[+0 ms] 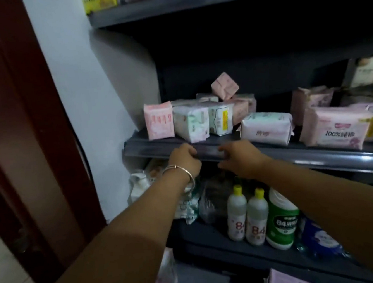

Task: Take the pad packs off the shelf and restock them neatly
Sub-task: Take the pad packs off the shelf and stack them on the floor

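— Hands first: where are they?

— Both are at the front edge of the middle shelf (296, 153). The left hand (186, 159), with a thin bangle (179, 170) on its wrist, has its fingers curled over that front lip and grips it. The right hand (239, 159) sits just beside it on the same lip, fingers bent over the edge; it appears to hold the rail too, though the fingertips are hidden behind it.

— Is either hand holding a pack?

— No. The pad packs all lie on the shelf above the hands. At the left end a pink pack (159, 120) stands upright, touching a white-and-green pack (191, 123), and next to that is a white pack with a yellow label (221, 119). Behind them more pinkish packs are piled, with a small pink pack (224, 86) tilted on a corner on top of the pile.

— And further right?

— A white pack (267, 127) lies on its side near the front edge, apart from the left group. Beyond it is a pink pack printed "100%" (334, 128), also lying flat, with another pink pack (309, 102) behind.

— What is below?

— On the lower shelf stand two white bottles with yellow caps (247, 213), side by side, and a green-labelled bottle (282, 218) touching the right one.
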`<state>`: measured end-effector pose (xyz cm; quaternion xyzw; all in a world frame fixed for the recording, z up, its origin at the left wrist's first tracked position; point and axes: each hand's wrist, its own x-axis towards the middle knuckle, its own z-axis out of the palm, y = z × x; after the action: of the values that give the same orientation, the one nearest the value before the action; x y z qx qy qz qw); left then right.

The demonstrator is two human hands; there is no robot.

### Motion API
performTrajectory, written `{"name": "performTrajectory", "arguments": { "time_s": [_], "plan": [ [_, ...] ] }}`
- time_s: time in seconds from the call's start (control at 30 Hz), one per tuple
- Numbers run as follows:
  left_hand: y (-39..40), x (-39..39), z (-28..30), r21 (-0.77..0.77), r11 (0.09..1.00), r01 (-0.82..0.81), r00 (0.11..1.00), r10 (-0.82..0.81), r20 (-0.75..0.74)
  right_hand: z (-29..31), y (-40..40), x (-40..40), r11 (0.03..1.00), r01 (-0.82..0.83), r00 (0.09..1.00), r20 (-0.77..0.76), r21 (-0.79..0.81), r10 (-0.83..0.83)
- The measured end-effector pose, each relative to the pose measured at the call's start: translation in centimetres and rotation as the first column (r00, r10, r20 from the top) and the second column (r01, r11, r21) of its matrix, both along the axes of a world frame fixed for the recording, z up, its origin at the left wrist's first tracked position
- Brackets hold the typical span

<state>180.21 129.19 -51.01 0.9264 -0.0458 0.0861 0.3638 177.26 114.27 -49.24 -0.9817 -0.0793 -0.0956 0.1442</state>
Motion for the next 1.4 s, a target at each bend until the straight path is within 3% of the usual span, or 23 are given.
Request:
{"name": "performTrajectory", "arguments": {
  "time_s": [0.23, 0.33, 0.43, 0.57, 0.77, 0.87, 1.17, 1.4],
  "plan": [
    [-0.3, 6.6, 4.4, -0.047, 0.999, 0.027, 0.993, -0.022, 0.115, 3.6, -0.3, 6.5, 0.991, 0.121, 0.979, 0.159, 0.057, -0.129],
    [-0.8, 8.6, 5.2, 0.061, 0.997, 0.041, 0.980, -0.052, 0.193, 4.5, -0.4, 9.4, 0.977, 0.210, 0.962, 0.171, 0.028, -0.211],
    [-1.1, 11.0, 5.9, 0.236, 0.963, 0.128, 0.955, -0.184, 0.233, 5.0, -0.6, 12.0, 0.958, 0.282, 0.952, 0.108, 0.060, -0.287],
    [-0.9, 14.9, 6.9, 0.598, 0.777, 0.199, 0.932, -0.339, 0.130, 5.3, -1.0, 15.2, 0.924, 0.367, 0.930, -0.012, 0.105, -0.367],
    [-0.7, 18.8, 7.8, 0.808, 0.542, 0.232, 0.934, -0.355, -0.029, 5.1, -1.4, 17.7, 0.905, 0.384, 0.921, -0.141, 0.183, -0.362],
    [-1.0, 18.2, 8.9, 0.867, 0.440, 0.234, 0.926, -0.372, -0.061, 5.3, -1.4, 17.7, 0.922, 0.353, 0.935, -0.065, 0.160, -0.347],
    [-1.7, 15.7, 11.5, 0.950, 0.280, 0.136, 0.894, -0.448, 0.004, 6.3, -1.6, 15.6, 0.927, 0.347, 0.924, 0.119, 0.143, -0.364],
    [-1.9, 11.9, 14.0, 0.864, 0.445, 0.234, 0.847, -0.529, 0.043, 9.9, -2.0, 10.4, 0.944, 0.309, 0.917, 0.227, 0.113, -0.327]
  ]
}}
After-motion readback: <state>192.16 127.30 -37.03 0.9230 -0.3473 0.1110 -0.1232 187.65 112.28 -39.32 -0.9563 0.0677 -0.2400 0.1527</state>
